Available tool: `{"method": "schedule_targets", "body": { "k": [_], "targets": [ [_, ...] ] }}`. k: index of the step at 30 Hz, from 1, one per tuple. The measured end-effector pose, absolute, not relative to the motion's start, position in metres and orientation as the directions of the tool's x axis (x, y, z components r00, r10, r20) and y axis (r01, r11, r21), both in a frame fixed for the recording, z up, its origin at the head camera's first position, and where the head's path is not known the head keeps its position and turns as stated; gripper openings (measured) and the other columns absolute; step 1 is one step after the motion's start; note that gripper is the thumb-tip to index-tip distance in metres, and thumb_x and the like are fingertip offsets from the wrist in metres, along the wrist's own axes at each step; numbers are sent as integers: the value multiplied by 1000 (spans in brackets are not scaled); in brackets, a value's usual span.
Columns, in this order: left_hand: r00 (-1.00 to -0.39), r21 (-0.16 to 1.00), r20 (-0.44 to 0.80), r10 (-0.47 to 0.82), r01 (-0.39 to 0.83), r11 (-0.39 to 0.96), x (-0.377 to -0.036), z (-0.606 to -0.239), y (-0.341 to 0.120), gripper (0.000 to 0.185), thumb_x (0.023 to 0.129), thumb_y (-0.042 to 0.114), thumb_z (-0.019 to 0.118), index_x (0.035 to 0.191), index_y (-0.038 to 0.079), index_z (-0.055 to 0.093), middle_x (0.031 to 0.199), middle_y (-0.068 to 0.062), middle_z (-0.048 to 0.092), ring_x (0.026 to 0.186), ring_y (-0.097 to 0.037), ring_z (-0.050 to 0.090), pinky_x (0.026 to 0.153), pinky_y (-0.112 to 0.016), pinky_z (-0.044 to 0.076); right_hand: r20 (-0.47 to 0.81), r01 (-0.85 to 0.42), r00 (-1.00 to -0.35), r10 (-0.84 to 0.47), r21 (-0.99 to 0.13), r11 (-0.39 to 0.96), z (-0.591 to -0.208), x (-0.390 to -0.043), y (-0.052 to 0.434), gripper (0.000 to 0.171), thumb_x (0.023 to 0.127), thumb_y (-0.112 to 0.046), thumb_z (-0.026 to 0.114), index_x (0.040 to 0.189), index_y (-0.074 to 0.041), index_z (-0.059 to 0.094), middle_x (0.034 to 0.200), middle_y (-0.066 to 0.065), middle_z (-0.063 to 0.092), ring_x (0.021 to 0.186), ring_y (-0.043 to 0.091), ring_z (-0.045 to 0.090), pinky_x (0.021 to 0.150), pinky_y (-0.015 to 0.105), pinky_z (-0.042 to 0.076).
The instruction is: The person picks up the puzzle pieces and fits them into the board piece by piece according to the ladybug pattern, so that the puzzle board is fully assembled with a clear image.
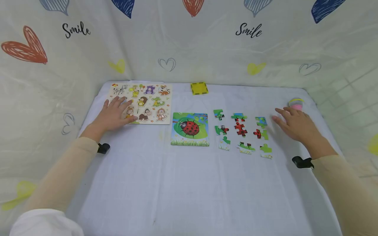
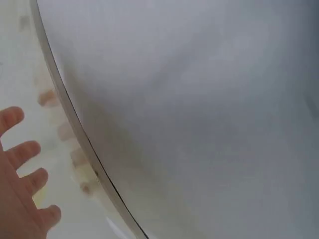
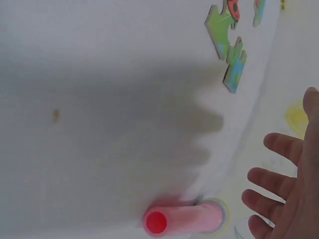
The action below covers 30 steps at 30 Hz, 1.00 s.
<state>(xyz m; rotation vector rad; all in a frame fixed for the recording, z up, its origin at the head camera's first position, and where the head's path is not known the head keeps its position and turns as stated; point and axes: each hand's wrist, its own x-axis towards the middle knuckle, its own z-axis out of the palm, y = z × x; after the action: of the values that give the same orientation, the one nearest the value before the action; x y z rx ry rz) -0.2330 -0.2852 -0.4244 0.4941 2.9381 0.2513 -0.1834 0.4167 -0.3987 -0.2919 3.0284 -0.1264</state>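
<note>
Lying between hands (image 1: 299, 127) are knobbed jigsaw pieces (image 1: 241, 130) and a square board (image 1: 190, 129).

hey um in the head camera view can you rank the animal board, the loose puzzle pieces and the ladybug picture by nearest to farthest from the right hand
From the right hand:
1. Loose puzzle pieces, just to its left.
2. Ladybug picture, left of those pieces.
3. Animal board, farthest left.

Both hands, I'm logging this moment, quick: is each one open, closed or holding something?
Left hand: open, over the animal board, holding nothing.
Right hand: open, to the right of the loose puzzle pieces, holding nothing.
</note>
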Motion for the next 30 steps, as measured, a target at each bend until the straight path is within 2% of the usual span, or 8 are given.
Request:
{"method": "schedule_targets", "body": {
  "k": [6, 15, 22, 30],
  "targets": [
    [-907, 211, -74, 415, 393, 895, -232, -432, -269, 97, 90, 70, 63, 163, 14, 32, 168, -22, 25, 158, -47, 10, 124, -70, 3, -79, -222, -970, -228, -83, 972, -393, -189, 394, 65, 110, -52, 38, 154, -4, 44, 151, 33, 42, 137, 58, 38, 109, 73, 31],
    [-854, 171, -84, 514, 496, 851, -219, -436, -228, 102, 84, 79, 64, 160, 16, 38, 168, -18, 28, 158, -43, 16, 125, -67, 9, -93, -242, -965, -246, -53, 969, -392, -200, 363, 63, 108, -48, 49, 155, -7, 44, 154, 31, 41, 138, 57, 37, 113, 72, 29],
    [-789, 162, -126, 601, 581, 797, -205, -434, -196, 108, 82, 83, 62, 163, 19, 32, 172, -11, 23, 160, -40, 7, 126, -66, 8, -110, -256, -959, -262, -70, 964, -391, -207, 347, 62, 108, -47, 49, 157, -9, 42, 156, 30, 40, 141, 56, 34, 113, 73, 28],
    [-733, 152, -130, 668, 651, 744, -198, -436, -172, 112, 82, 83, 61, 166, 18, 23, 173, -9, 20, 162, -34, 6, 127, -64, 8, -96, -275, -952, -289, -142, 951, -397, -209, 327, 59, 107, -41, 52, 156, -10, 43, 156, 28, 41, 141, 55, 36, 116, 71, 24]
  ]
}}
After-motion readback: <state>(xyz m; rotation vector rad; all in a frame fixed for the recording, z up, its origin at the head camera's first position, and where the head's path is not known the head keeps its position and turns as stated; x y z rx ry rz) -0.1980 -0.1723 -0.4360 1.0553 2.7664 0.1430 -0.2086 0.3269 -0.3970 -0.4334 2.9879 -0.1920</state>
